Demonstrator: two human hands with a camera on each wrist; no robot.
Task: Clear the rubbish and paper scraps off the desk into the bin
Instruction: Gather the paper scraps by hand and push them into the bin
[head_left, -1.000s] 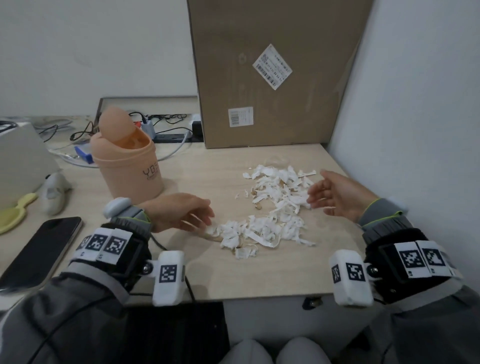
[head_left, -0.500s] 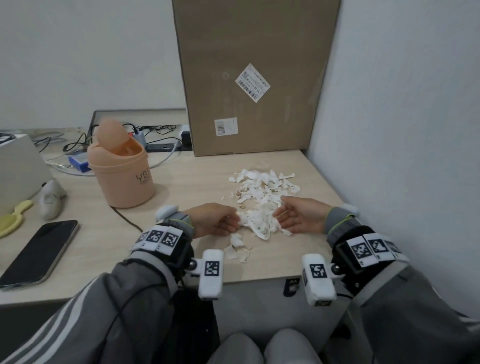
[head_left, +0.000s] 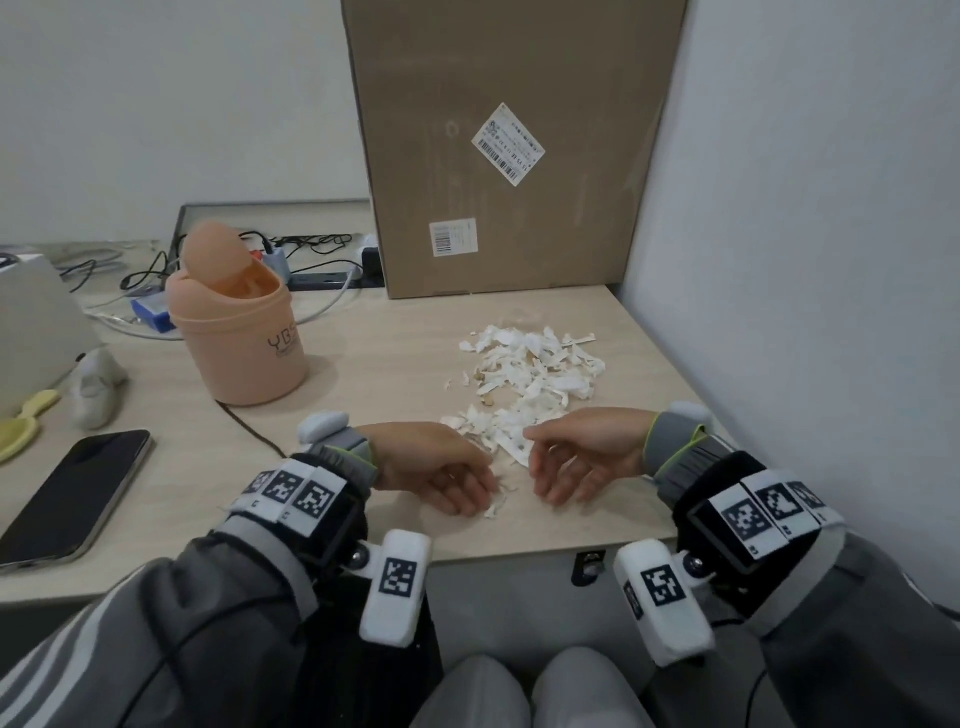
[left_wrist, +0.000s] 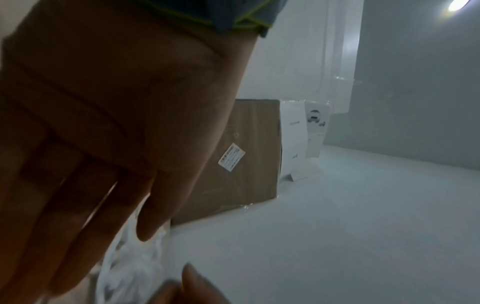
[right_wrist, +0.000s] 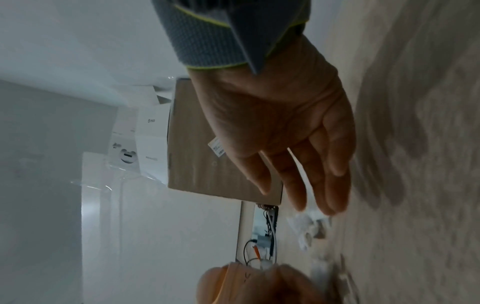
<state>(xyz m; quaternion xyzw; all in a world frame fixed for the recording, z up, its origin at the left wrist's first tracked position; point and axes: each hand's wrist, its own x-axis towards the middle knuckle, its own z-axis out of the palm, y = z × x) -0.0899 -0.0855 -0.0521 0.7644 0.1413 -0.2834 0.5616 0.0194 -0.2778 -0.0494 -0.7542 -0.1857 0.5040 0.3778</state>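
Note:
White torn paper scraps lie in a loose pile on the right half of the wooden desk. The peach bin stands left of the pile, its swing lid tipped open. My left hand lies palm down near the front edge, fingers straight, touching a few stray scraps. My right hand faces it, palm turned inward, fingers relaxed, at the pile's near end. Neither holds anything. In the left wrist view the fingers stretch over white scraps. In the right wrist view the fingers are straight above scraps.
A tall cardboard box stands against the wall behind the pile. The white wall borders the desk on the right. A black phone, a yellow item, a small white device and cables lie at the left.
Both hands closed in on the pile from either side, then slid back toward the desk's front edge, with a few scraps now lying between them.

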